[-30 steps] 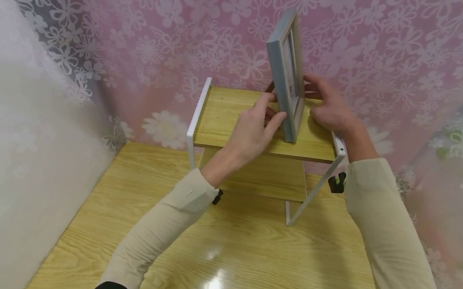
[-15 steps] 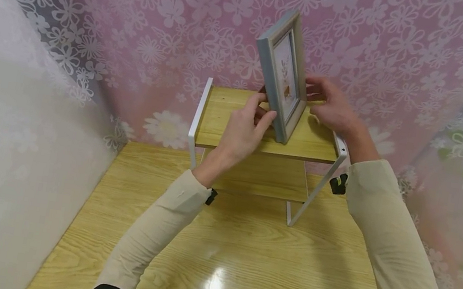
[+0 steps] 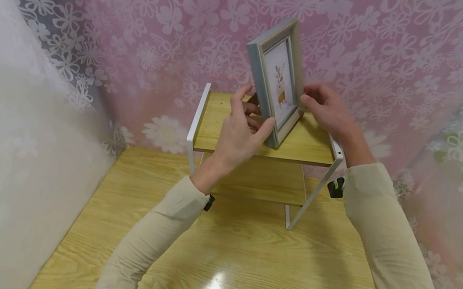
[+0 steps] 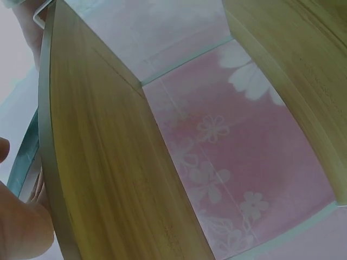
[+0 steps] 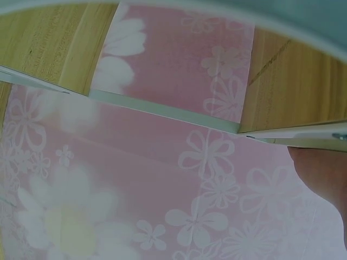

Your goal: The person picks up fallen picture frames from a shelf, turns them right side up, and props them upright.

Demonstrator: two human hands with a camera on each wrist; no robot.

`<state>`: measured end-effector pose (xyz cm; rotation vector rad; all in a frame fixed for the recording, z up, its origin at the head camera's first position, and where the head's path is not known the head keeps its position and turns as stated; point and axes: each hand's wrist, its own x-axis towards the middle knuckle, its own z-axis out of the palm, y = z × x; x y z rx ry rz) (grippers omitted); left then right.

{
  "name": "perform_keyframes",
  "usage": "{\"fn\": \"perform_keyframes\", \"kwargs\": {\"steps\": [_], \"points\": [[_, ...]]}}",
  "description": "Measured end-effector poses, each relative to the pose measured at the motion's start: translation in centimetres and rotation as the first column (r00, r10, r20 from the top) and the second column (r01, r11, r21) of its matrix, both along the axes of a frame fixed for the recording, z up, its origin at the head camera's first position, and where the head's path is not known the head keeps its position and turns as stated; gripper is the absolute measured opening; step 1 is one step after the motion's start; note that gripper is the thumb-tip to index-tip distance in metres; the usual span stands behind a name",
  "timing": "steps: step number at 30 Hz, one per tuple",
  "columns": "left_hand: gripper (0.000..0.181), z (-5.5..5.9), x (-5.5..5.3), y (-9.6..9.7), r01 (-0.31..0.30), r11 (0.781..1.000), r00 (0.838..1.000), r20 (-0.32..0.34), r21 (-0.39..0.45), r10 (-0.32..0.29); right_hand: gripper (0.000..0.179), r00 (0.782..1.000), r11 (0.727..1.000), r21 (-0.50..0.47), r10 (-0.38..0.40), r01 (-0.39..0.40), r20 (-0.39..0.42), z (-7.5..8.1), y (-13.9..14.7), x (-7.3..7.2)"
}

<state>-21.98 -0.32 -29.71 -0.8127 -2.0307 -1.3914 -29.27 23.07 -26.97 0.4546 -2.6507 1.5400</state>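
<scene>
A grey-blue picture frame stands on the wooden top of a small side table, angled partly toward me. Its picture shows brown leaf sprigs in an orange vase. My left hand grips the lower left side, thumb at the front edge and fingers reaching behind. At the right edge, my right hand holds the frame with thumb and curled fingers. The fingers' ends behind the frame are hidden. In the left wrist view, part of the left hand shows beside the tabletop's edge; the right wrist view catches part of the right hand.
The table has white metal legs and a lower wooden shelf. A pink flowered wall covering rises close behind it. Pale coverings hang left and right. The floor is glossy wood grain.
The picture frame has turned from nearly edge-on to show more of its front, its left side swinging leftward. My left hand moved left with it; my right thumb has come to the frame's edge.
</scene>
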Motion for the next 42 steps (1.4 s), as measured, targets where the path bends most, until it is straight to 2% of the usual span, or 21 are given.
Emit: {"fn": "perform_keyframes", "kwargs": {"steps": [3, 8, 13, 16, 21, 24, 30, 32, 36, 42], "points": [[0.080, -0.1, 0.1, 0.3, -0.015, 1.000, 0.999, -0.048, 0.006, 0.015, 0.053, 1.000, 1.000, 0.007, -0.009, 0.009, 0.006, -0.1, -0.1, 0.1], [0.086, 0.2, 0.0, 0.3, -0.050, 0.999, 0.995, -0.090, 0.016, 0.052, 0.052, 1.000, 1.000, -0.011, -0.020, 0.020, -0.017, -0.1, -0.1, 0.1], [0.078, 0.4, -0.2, -0.1, -0.072, 0.997, 0.985, -0.157, -0.025, 0.067, 0.051, 0.998, 0.999, -0.026, -0.042, 0.041, -0.037, 0.1, -0.2, 0.1], [0.074, 0.4, -0.2, -0.4, -0.100, 0.994, 0.981, -0.172, -0.046, 0.090, 0.052, 0.998, 0.998, -0.023, -0.056, 0.055, -0.029, 0.1, -0.3, 0.3], [0.073, 0.6, -0.1, -1.3, -0.157, 0.985, 0.974, -0.175, -0.078, 0.141, 0.046, 0.996, 0.998, -0.042, -0.056, 0.054, -0.071, 0.0, -0.4, 0.2], [0.073, 0.8, -0.3, -1.8, -0.167, 0.981, 0.973, -0.177, -0.094, 0.149, 0.041, 0.994, 0.996, -0.074, -0.061, 0.054, -0.093, 0.0, -0.3, 0.1], [0.072, 1.1, -0.6, -2.6, -0.166, 0.978, 0.978, -0.151, -0.125, 0.147, 0.037, 0.993, 0.988, -0.132, -0.087, 0.076, -0.078, -0.2, -0.2, 0.3], [0.073, 1.3, -0.7, -2.9, -0.163, 0.977, 0.982, -0.122, -0.135, 0.147, 0.035, 0.993, 0.987, -0.143, -0.089, 0.077, -0.081, -0.3, -0.2, 0.2], [0.073, 1.5, -0.8, -3.3, -0.153, 0.977, 0.987, -0.070, -0.147, 0.144, 0.031, 0.991, 0.984, -0.157, -0.096, 0.080, -0.097, -0.4, 0.0, 0.2], [0.073, 1.9, -0.8, -3.5, -0.136, 0.978, 0.990, -0.044, -0.160, 0.131, 0.025, 0.990, 0.983, -0.163, -0.097, 0.080, -0.099, -0.2, 0.2, 0.6]]}}
